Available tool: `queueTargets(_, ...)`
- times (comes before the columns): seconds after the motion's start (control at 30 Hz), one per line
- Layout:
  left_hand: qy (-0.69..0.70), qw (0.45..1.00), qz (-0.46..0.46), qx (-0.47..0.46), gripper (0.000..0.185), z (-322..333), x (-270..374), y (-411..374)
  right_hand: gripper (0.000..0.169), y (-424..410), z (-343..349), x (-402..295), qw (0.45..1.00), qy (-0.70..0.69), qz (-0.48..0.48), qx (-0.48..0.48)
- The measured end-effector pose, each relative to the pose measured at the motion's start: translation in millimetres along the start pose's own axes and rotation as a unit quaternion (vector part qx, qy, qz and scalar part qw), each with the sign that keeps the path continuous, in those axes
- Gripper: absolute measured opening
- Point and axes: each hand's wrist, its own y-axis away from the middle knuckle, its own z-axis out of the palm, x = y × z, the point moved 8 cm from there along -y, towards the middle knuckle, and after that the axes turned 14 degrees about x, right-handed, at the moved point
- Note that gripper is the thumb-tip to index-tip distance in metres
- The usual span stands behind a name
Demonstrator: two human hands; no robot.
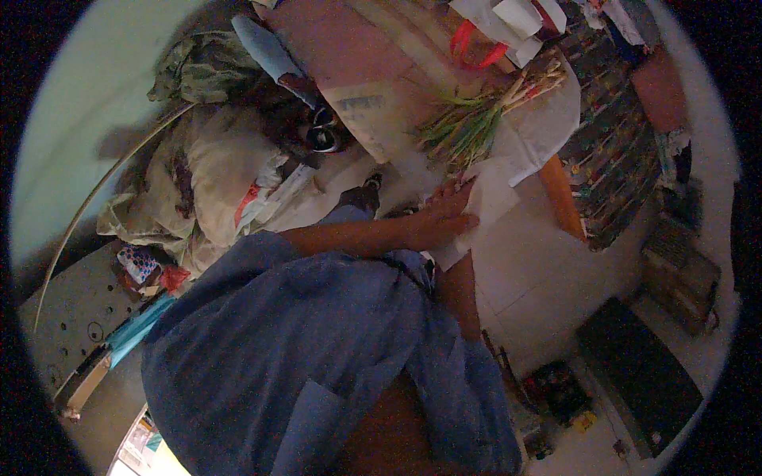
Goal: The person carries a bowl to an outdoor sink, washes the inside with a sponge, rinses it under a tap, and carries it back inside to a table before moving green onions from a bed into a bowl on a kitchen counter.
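Observation:
My left hand point(447, 209) reaches across in front of my body, its fingers curled and thumb apart. A thin, whitish translucent sheet point(493, 191) lies between fingers and thumb and spreads to the right. My right forearm point(459, 291) rises from its sleeve toward the left wrist. The right hand itself is hidden behind the left hand and a pale piece of sheet point(450, 254). Just beyond my fingertips lies a bunch of long-leaved greens point(470, 128), with pale stem ends point(539, 77) pointing to the upper right. White paper point(547, 125) lies under the stems.
A white bag point(527, 27) with red handles point(476, 50) stands beyond the greens. Right of them is a dark patterned surface point(619, 137) with an orange-brown edge point(562, 196). A black flat object point(640, 375) and a box point(678, 273) lie further right. Pale sacks point(220, 160) are heaped left.

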Motion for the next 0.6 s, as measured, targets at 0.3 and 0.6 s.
queueTargets(0.3,0.362,0.927,-0.083,-0.044,0.079,-50.5,15.1,-13.0,0.06,-94.0,23.6,38.2,0.983,-0.141,0.053,0.109)
queueTargets(0.6,0.083,0.996,-0.003,0.041,0.088,-43.1,-8.4,-18.5,0.061,-94.6,43.7,38.7,0.991,-0.112,0.031,0.059)
